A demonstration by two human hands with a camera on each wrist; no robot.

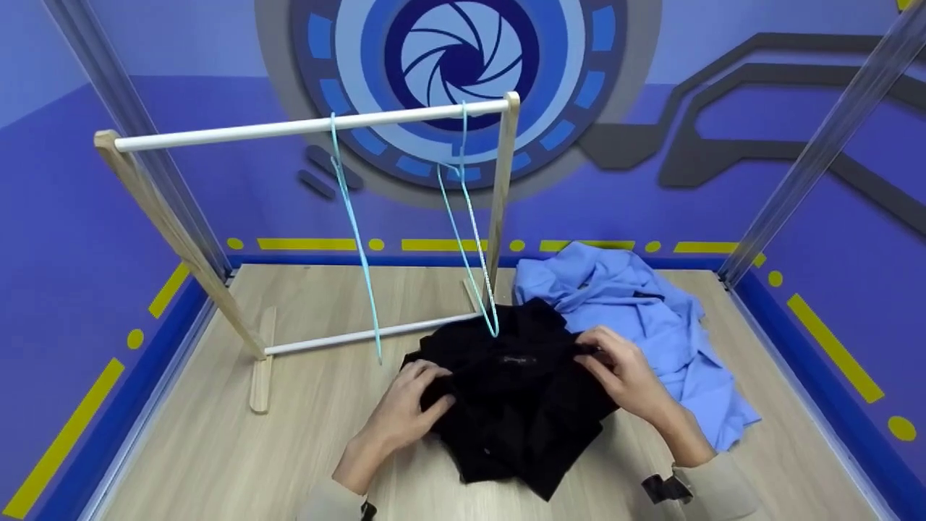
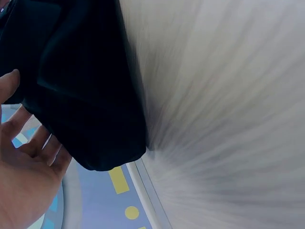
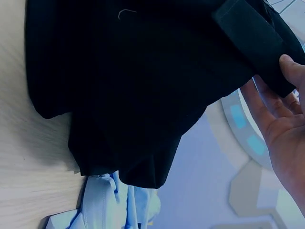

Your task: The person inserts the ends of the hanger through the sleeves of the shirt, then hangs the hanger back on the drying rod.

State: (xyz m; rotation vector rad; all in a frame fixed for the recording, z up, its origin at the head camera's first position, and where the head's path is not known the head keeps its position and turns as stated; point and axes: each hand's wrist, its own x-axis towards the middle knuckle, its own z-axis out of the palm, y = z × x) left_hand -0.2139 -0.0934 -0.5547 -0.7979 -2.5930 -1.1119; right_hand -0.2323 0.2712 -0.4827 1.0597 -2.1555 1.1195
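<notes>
A crumpled black shirt (image 1: 521,405) is held up a little over the wooden tabletop, pale lettering showing near its upper middle. At its left side, my left hand (image 1: 409,405) pinches the cloth between thumb and fingers. My right hand (image 1: 626,369) grips the upper right edge; in the right wrist view its thumb (image 3: 291,69) presses on a folded band of the black cloth. From the left wrist view, the left hand (image 2: 28,162) is seen at the shirt's edge, fingers behind the fabric.
Behind the shirt stands a rack with a white rail (image 1: 239,134) and wooden posts. Two light-blue hangers hang from it, one left (image 1: 358,231) and one right (image 1: 470,210), the latter reaching down in front of the black cloth. A crumpled blue garment (image 1: 651,318) lies at the right.
</notes>
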